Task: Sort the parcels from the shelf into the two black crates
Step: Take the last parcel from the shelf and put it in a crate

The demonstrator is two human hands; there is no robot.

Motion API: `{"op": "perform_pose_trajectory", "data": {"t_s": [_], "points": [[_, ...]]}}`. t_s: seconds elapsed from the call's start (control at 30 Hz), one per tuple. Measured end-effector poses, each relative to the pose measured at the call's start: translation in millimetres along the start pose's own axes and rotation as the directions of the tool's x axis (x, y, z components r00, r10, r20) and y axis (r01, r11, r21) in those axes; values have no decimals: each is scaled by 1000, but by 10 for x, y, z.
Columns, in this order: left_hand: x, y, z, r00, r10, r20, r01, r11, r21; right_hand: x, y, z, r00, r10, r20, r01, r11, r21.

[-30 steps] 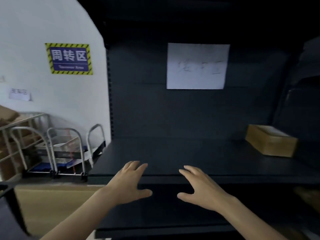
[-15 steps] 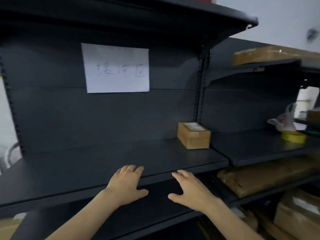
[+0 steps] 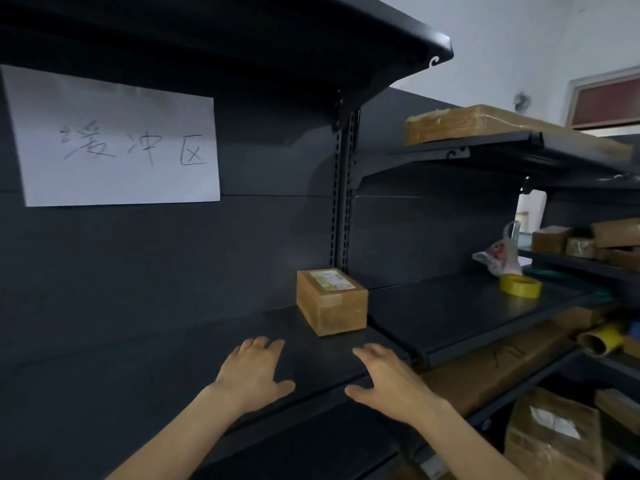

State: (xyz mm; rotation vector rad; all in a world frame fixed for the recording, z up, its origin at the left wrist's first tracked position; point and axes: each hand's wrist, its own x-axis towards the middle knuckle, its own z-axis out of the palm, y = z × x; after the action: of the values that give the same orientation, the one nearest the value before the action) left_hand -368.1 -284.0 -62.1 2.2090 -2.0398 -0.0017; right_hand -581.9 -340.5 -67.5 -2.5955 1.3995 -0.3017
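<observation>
A small brown cardboard parcel [image 3: 330, 301] with a label on top stands on the dark shelf board [image 3: 173, 368], at its right end by the upright post. My left hand [image 3: 254, 370] hovers open over the board, below and left of the parcel. My right hand [image 3: 389, 379] is open at the board's front edge, just below the parcel. Neither hand touches the parcel. No black crate is in view.
A handwritten paper sign [image 3: 114, 140] hangs on the back panel. The neighbouring bay holds a yellow tape roll [image 3: 519, 286], a plastic bag [image 3: 500, 254] and a long wrapped parcel [image 3: 485, 124] higher up. More brown parcels [image 3: 554, 434] lie on lower shelves at right.
My view has swung right along the shelf, so the parcel now sits near the centre and looks larger. Both open hands have come closer to it.
</observation>
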Motion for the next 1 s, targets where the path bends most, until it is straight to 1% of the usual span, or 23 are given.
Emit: {"op": "perform_pose_trajectory", "data": {"t_s": [0.13, 0.23, 0.33, 0.4, 0.47, 0.53, 0.63, 0.7, 0.8, 0.9, 1.0], "points": [[476, -61, 70, 1000, 10, 19, -8, 995, -96, 397, 204, -68, 999, 42, -30, -41, 999, 33], [799, -93, 163, 998, 10, 57, 2, 977, -213, 649, 333, -104, 996, 84, -25, -82, 994, 71], [1086, -96, 265, 995, -5, 95, 38, 935, -351, 900, 509, -99, 993, 104, -53, -97, 987, 126], [1254, -95, 297, 994, -32, 108, 78, 884, -461, 1080, 613, -103, 990, 110, -93, -92, 980, 177], [1415, -86, 309, 990, -69, 119, 125, 813, -569, 1256, 687, -175, 983, 137, -123, -108, 970, 216], [1610, -35, 354, 984, -126, 125, 177, 724, -667, 1481, 832, -220, 981, 151, -123, -116, 961, 251], [1696, -42, 400, 972, -179, 152, 228, 566, -792, 1643, 888, -213, 972, 201, -125, -155, 940, 303], [1827, 17, 413, 967, -206, 150, 231, 460, -857, 1802, 995, -183, 972, 216, -92, -168, 915, 367], [1994, 142, 365, 952, -232, 201, 269, 319, -909, 2060, 1127, -153, 973, 228, -29, -190, 868, 459], [2136, 222, 417, 937, -224, 269, 313, 189, -931, 2235, 1220, -85, 983, 181, 33, -169, 822, 543], [2202, 274, 489, 924, -213, 317, 331, 34, -943, 2277, 1200, -38, 988, 119, 96, -152, 705, 693]]}}
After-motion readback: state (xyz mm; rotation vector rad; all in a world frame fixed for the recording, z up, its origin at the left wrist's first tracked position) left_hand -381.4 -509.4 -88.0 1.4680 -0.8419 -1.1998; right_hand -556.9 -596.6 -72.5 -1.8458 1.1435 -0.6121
